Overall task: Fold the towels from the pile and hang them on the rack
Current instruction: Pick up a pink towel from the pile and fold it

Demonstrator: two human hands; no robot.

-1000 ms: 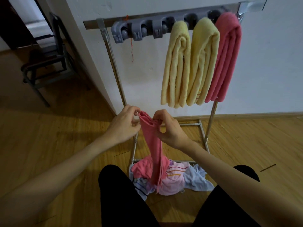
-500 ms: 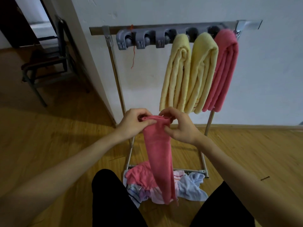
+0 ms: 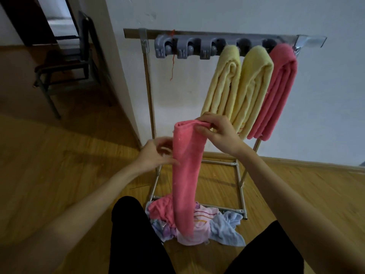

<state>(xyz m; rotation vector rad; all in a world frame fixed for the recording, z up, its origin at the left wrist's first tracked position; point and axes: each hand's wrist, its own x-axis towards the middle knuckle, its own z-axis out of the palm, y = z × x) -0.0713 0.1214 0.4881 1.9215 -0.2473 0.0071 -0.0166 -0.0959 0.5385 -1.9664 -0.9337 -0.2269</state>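
right hand [image 3: 218, 133] pinching top of pink towel [image 3: 186, 171], left hand [image 3: 156, 155] loose-fingered just beside it, pile [image 3: 215, 224] below both

a dark metal chair [image 3: 65, 64] stands on the wooden floor [image 3: 59, 155] beside the white wall [image 3: 237, 14].
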